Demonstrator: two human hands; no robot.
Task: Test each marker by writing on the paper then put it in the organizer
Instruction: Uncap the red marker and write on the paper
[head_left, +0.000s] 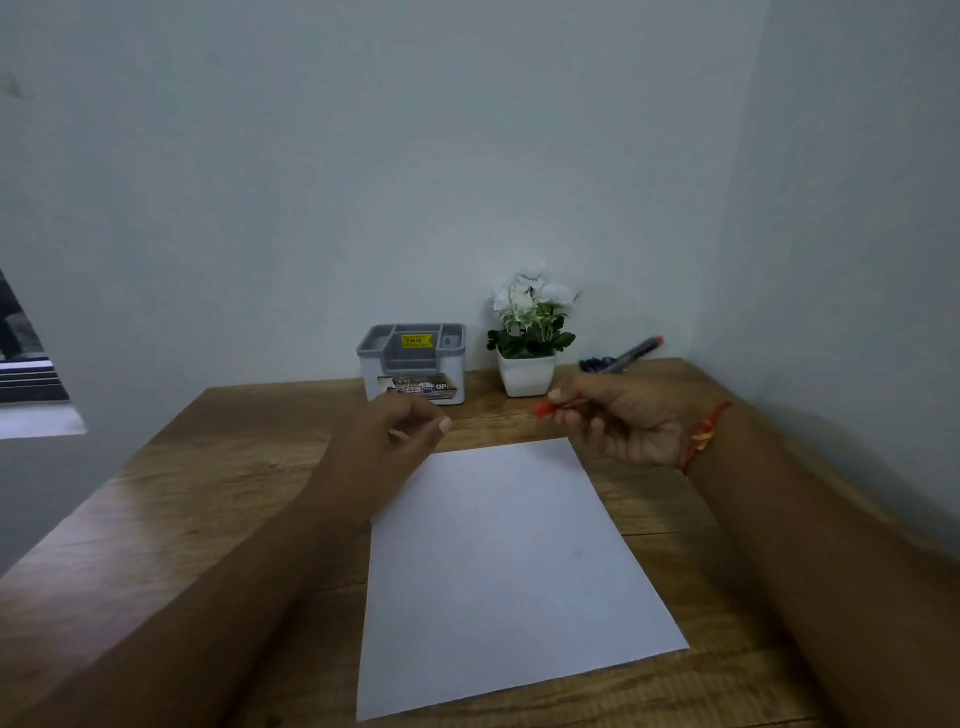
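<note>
Your right hand (623, 421) has its fingers curled around a grey marker with red ends (636, 353), held over the brown wooden table (208, 493) just beyond the white sheet of paper (498, 571). Your left hand (400, 431) hovers with loosely curled fingers, holding nothing (the grey-topped white plastic organizer (453, 375) stands behind it)

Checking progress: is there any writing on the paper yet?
No, the paper is a plain white sheet with no visible marks.
</note>
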